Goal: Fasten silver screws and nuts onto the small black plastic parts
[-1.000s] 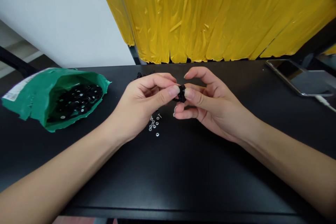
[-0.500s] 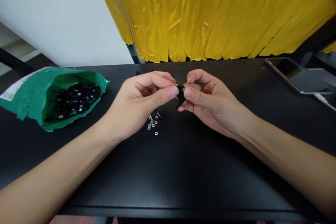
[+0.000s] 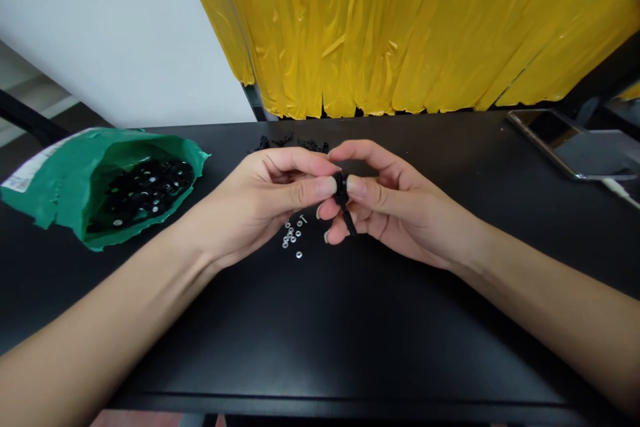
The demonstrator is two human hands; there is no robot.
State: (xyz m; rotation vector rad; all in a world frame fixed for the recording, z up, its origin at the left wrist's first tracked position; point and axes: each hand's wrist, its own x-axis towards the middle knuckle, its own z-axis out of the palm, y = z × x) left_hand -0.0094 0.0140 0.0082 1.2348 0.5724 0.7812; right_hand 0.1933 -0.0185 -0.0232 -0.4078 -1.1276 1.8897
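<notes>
On my feed, a small black piece with a stem-like end [image 3: 341,188] sits between the two hands, held above the matte black table [image 3: 350,333]. The left hand [image 3: 287,193] pinches it between thumb and forefinger; the right hand [image 3: 390,197] grips its other side with the thumb, other fingers curled behind, so much of it is hidden from me. With so little surface under the fingertips, I judge an uneven squeeze could make it twist or spring free. Just below the left hand lie small silver rings [image 3: 290,235] and a thin silver screw [image 3: 303,219]; a dropped piece or low wrist could scatter them. Beyond the hands are loose black parts [image 3: 263,143]. Farther left, a torn green plastic bag [image 3: 60,173] gapes open, its black contents liable to spill if an elbow snagged it.
</notes>
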